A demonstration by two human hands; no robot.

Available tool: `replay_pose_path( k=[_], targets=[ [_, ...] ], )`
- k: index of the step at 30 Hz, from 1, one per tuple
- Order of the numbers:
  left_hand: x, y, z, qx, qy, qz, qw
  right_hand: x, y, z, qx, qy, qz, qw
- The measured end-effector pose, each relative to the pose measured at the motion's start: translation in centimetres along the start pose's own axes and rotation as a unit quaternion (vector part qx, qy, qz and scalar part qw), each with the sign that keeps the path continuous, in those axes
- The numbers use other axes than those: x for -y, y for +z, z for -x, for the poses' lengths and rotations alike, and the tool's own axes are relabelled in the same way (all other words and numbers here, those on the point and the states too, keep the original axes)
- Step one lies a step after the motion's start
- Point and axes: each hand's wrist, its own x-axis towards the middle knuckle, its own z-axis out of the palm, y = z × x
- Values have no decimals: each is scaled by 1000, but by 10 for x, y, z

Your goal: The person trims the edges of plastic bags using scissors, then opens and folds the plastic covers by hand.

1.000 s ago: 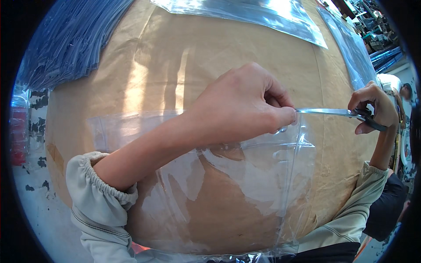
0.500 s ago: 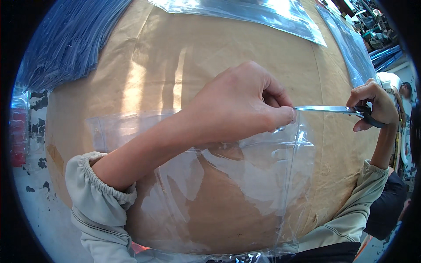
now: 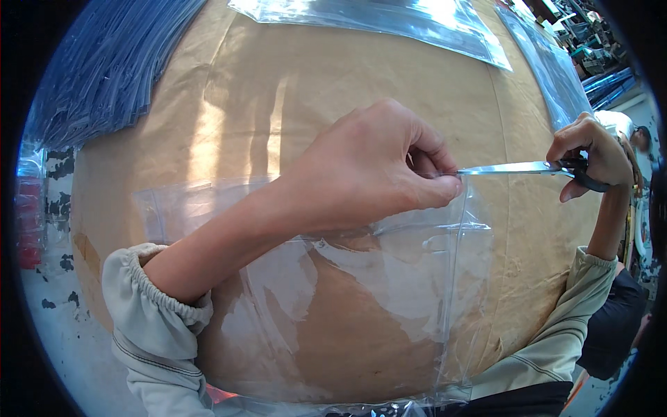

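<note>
A clear plastic bag (image 3: 389,278) with welded seams lies in front of me on the brown-covered table. My left hand (image 3: 382,163) pinches its upper edge near the right-hand seam, thumb against fingers. My right hand (image 3: 594,154) has its fingers in the black handles of a pair of scissors (image 3: 511,169). Their long silver blades point left, and the tips reach the plastic at my left fingertips. The blades look nearly closed. My left fingers hide the exact spot where the tips meet the plastic.
A thick stack of bluish clear plastic pieces (image 3: 114,69) fills the far left. More clear sheets (image 3: 389,21) lie at the far edge, and another pile (image 3: 549,62) is at the far right. Brown covering (image 3: 333,76) spreads over the table. A person (image 3: 618,125) is beyond the right side.
Both hands and the scissors have shifted very slightly left in the picture, as has the bag. The left pinch and the grip on the scissors are the same.
</note>
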Motion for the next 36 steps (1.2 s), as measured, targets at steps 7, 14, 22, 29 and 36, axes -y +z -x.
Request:
replay_pose_path(
  k=[7,14,22,29,36],
  targets=[
    [6,1,-2,2,25,3,1000,-7,3,2,-9,-32,-23,999],
    [1,-1,0,6,1,-11,1000,-11,4,-3,32,-21,-14,999],
    [-1,0,1,11,5,7,1000,7,-10,6,54,103,-45,992],
    [-1,-1,3,1,9,-60,998,26,4,-14,2,214,41,976],
    [-2,1,-2,-36,48,22,998,61,21,-25,13,206,87,975]
  ],
)
